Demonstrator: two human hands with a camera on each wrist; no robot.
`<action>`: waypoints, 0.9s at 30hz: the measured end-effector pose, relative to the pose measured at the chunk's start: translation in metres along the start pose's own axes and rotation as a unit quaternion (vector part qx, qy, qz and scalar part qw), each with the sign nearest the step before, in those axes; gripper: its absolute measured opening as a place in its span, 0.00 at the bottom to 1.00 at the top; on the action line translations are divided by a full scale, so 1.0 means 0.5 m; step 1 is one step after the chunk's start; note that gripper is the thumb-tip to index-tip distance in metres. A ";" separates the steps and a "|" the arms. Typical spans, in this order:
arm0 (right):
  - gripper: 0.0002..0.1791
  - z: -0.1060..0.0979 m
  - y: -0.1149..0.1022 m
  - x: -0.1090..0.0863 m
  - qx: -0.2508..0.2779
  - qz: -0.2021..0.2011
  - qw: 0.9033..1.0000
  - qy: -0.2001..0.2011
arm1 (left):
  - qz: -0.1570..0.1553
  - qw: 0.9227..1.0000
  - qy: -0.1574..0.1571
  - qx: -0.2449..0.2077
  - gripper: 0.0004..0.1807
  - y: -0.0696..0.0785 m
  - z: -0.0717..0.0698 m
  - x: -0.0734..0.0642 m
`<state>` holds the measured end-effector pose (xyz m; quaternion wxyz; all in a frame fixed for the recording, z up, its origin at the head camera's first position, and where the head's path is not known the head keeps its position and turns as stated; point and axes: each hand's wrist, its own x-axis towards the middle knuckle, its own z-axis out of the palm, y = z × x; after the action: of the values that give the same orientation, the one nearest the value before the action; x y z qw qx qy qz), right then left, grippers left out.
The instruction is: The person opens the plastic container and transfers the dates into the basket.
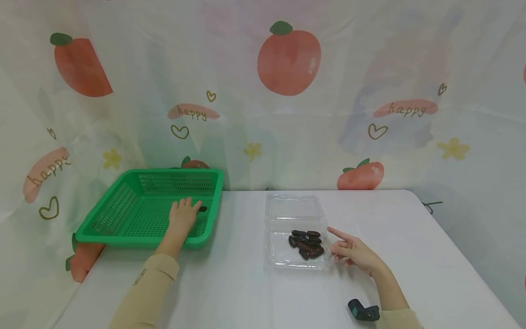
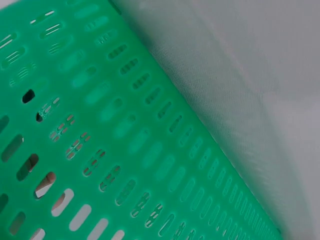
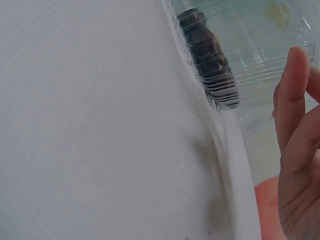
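My left hand [image 1: 183,215] reaches down inside a green plastic basket [image 1: 149,239], its fingers spread. Just beside its thumb, a dark date [image 1: 203,209] lies at the basket's right side; a grip on it does not show. On the table, a clear plastic clamshell box [image 1: 279,256] stands with its lid folded back, and several dark brown dates [image 1: 306,245] lie in it. My right hand [image 1: 359,252] is at the box's right edge, index finger extended. The right wrist view has its fingers [image 3: 292,85] beside the clear wall. The basket's slotted wall [image 2: 150,100] hides the left hand in the left wrist view.
A white-covered table [image 1: 234,292] bears both containers. Near my right sleeve is a small black device [image 1: 363,311]. Behind the table hangs a white cloth [image 1: 246,68] printed with fruit and hearts. The basket stands at the table's left, apart from the box.
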<state>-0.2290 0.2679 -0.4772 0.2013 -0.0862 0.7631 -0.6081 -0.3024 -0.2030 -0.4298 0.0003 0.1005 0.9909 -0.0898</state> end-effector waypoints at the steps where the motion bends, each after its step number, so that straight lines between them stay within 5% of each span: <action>1: 0.41 0.000 -0.001 -0.001 0.000 0.002 1.000 0.001 | 0.000 1.000 -0.004 -0.003 0.21 0.000 0.000 0.000; 13: 0.41 -0.001 -0.001 0.001 -0.002 0.004 1.000 0.004 | 0.001 0.999 -0.027 -0.023 0.21 0.005 -0.003 -0.001; 22: 0.41 -0.001 -0.003 -0.001 -0.003 0.004 1.000 0.005 | -0.008 0.999 -0.007 -0.048 0.22 0.005 -0.003 -0.001; 27: 0.40 0.002 -0.008 -0.005 -0.001 -0.004 1.000 0.001 | -0.010 0.997 0.033 -0.066 0.21 0.005 -0.003 -0.002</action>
<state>-0.2266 0.2669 -0.4731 0.1984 -0.0890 0.7635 -0.6081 -0.3011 -0.2005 -0.4287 -0.0261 0.0936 0.9950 -0.0208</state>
